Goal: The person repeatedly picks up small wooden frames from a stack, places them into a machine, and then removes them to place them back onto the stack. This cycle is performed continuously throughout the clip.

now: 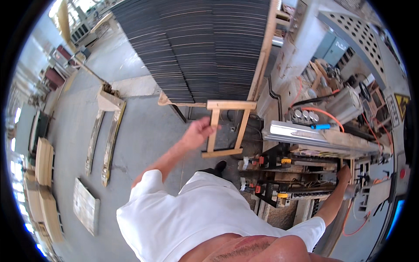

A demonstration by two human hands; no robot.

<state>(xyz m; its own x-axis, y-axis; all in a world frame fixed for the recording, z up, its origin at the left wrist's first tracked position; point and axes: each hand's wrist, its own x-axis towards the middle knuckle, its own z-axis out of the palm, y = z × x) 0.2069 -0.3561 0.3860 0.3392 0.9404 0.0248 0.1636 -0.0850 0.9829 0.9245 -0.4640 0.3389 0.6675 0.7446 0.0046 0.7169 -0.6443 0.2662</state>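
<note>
A pale wooden frame (231, 105) with two long side bars and two crosspieces hangs in front of me, off the floor. Closed around its left side bar is my left hand (200, 132), with that arm stretched forward. My right hand (344, 174) reaches far out to the right, into a clamping machine (305, 168) with metal rails. It is beside a pale upright wooden strip (352, 166); its fingers are too small and hidden to read. Yellow and red fittings (283, 195) sit on the near rails.
A tall stack of dark panels (192, 48) stands ahead, just beyond the frame. On the left floor are a pallet jack (114, 102), a flat whitish board (86, 206) and stacked wooden parts (46, 163). A blue-handled tool (321, 126) and orange hoses lie on the machine.
</note>
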